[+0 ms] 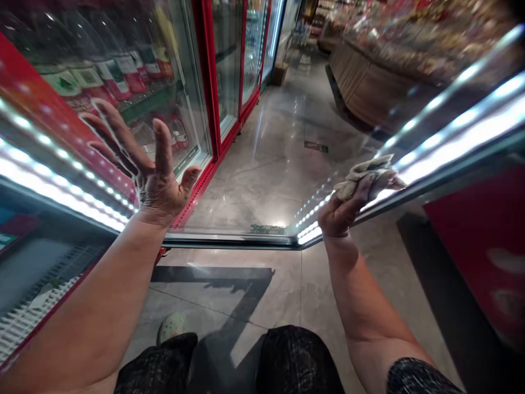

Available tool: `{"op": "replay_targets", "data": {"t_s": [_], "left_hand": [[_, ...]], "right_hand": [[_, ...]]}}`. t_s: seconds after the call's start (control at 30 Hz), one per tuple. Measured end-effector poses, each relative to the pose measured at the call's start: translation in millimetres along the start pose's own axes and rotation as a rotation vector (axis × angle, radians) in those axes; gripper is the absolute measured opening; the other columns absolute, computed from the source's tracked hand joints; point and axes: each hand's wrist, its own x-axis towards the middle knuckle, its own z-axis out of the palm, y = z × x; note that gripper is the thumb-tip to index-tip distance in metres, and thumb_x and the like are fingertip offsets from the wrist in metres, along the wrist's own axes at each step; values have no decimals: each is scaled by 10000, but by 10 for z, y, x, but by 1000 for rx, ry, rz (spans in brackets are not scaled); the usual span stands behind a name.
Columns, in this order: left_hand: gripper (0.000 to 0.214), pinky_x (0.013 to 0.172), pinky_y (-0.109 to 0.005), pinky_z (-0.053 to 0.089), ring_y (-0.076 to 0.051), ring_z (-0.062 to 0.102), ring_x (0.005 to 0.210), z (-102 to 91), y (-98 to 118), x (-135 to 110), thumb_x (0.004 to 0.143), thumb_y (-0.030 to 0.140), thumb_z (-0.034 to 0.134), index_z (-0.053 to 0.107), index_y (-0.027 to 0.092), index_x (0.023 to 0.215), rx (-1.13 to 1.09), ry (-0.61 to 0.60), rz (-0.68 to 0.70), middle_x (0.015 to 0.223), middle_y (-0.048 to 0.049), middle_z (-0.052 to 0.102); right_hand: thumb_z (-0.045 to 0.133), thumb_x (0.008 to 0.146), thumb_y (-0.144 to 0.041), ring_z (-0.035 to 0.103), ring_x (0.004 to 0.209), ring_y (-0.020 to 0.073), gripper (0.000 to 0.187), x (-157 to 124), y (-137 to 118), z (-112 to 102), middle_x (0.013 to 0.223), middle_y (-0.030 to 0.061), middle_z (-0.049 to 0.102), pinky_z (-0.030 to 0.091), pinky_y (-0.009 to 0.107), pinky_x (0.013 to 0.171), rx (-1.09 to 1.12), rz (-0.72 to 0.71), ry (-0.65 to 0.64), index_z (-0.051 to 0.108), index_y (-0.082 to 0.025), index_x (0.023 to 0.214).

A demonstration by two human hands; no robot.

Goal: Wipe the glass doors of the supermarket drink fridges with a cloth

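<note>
A crumpled, light-coloured cloth (363, 178) is gripped in my right hand (340, 205). That hand is beside the lit right edge of a glass door (254, 239), and the cloth overlaps the bright LED strip (463, 128) there. My left hand (158, 178) is spread wide, fingers apart and holding nothing, in front of the glass on the left. Whether its palm touches the pane I cannot tell. Another LED strip (57, 186) runs along the left side, behind my left wrist.
Beyond the glass stand red-framed coolers (215, 82) with bottles (117, 74) on shelves. A wooden display stand (373, 82) is at the back right. White wire shelving (41, 298) shows at lower left, a red panel (484, 235) at right. My green shoe (170, 327) rests on the tiled floor (283, 284).
</note>
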Motion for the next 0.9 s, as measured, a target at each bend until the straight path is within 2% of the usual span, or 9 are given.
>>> {"op": "replay_targets", "data": {"t_s": [0.1,0.2,0.3,0.5,0.6,0.7,0.73,0.8,0.9], "left_hand": [[931,1234,-662,-108,-390,-291,1524,-64,65,-120,863,635,673,221,372,1634,16,66,-42,1676,99,-310],[858,1262,-649,-22,-334,-244,1550,-47,127,-264,884,483,701,270,391,1620,-132,-5,-146,1741,36,-111],[861,1246,-691,25,-369,-188,1569,59,168,-441,887,400,696,263,355,1629,-156,27,-178,1742,-24,-113],[924,1281,-603,55,-385,-196,1568,278,141,-779,847,295,718,243,330,1639,-169,72,-128,1705,1,-271],[927,1273,-620,113,-399,-134,1582,323,76,-917,868,260,686,192,368,1644,-161,80,-114,1705,-9,-266],[924,1260,-643,150,-417,-112,1581,338,-11,-1033,870,230,671,186,421,1634,-173,69,-110,1715,0,-231],[919,1257,-649,157,-421,-112,1580,338,-38,-1060,871,224,668,193,432,1630,-182,57,-112,1720,0,-209],[916,1252,-662,159,-424,-119,1577,332,-79,-1095,867,213,671,209,435,1626,-204,33,-120,1734,-12,-138],[936,1241,-693,153,-433,-109,1576,331,-108,-1110,849,191,689,221,422,1626,-232,12,-136,1741,-44,-44]], "right_hand": [[366,1036,-295,98,1602,359,597,139,-190,-20,1674,208,234,234,696,1222,-7,-75,37,250,-186,1612],[397,1003,-175,56,1611,312,641,-97,-337,-35,1687,161,264,198,695,1237,54,-335,-37,256,-248,1624],[423,979,-96,72,1610,286,665,-149,-308,-110,1674,161,315,214,646,1257,22,-441,-133,304,-246,1616],[392,1020,-205,104,1599,366,625,593,-323,-256,1708,200,178,191,741,1215,-56,-281,57,266,-190,1632],[371,1022,-221,97,1602,358,634,475,-479,-173,1700,201,204,235,711,1219,-20,-241,74,243,-187,1642],[408,1006,-163,209,1588,306,567,212,-527,-106,1611,150,429,275,613,1247,-72,-423,-235,438,-275,1560],[417,997,-143,247,1578,291,552,208,-515,-112,1577,131,484,270,592,1255,-79,-470,-267,493,-294,1522],[426,999,-161,235,1579,310,548,384,-490,-165,1601,153,449,252,608,1254,-86,-440,-144,480,-260,1535],[394,1034,-238,175,1589,350,608,883,-561,-253,1677,210,271,211,686,1234,-77,-373,139,283,-186,1630]]}}
